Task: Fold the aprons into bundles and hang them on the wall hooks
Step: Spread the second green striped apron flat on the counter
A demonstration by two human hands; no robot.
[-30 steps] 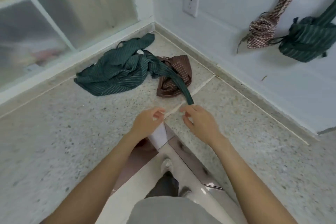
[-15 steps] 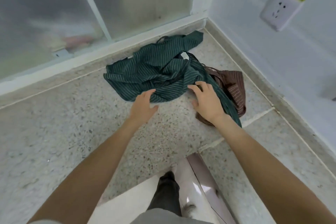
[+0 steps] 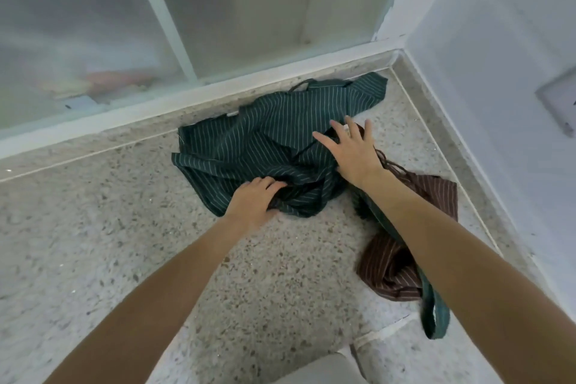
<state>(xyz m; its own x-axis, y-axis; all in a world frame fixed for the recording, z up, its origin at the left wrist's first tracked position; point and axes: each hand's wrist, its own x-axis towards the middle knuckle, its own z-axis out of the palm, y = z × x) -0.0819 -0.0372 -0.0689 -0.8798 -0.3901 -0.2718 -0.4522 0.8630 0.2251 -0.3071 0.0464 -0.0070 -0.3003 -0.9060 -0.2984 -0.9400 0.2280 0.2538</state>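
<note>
A crumpled dark green striped apron [image 3: 268,140] lies on the speckled stone floor in the corner. My left hand [image 3: 254,201] grips a bunch of its near edge with curled fingers. My right hand [image 3: 350,150] reaches over the apron's right side with fingers spread straight, touching or just above the cloth. A brown striped apron [image 3: 402,262] lies crumpled to the right, partly under my right forearm. A green strap [image 3: 436,318] trails over the brown apron toward me. No wall hooks are in view.
A frosted glass partition with a white frame [image 3: 193,97] stands behind the aprons. A pale wall [image 3: 498,103] closes the right side, with a blurred socket [image 3: 561,100] on it. Open floor [image 3: 93,243] stretches to the left.
I have leaned in closer to the corner. Both hands went forward from the floor gap to the green apron; the left now grips its near edge and the right lies further over it.
</note>
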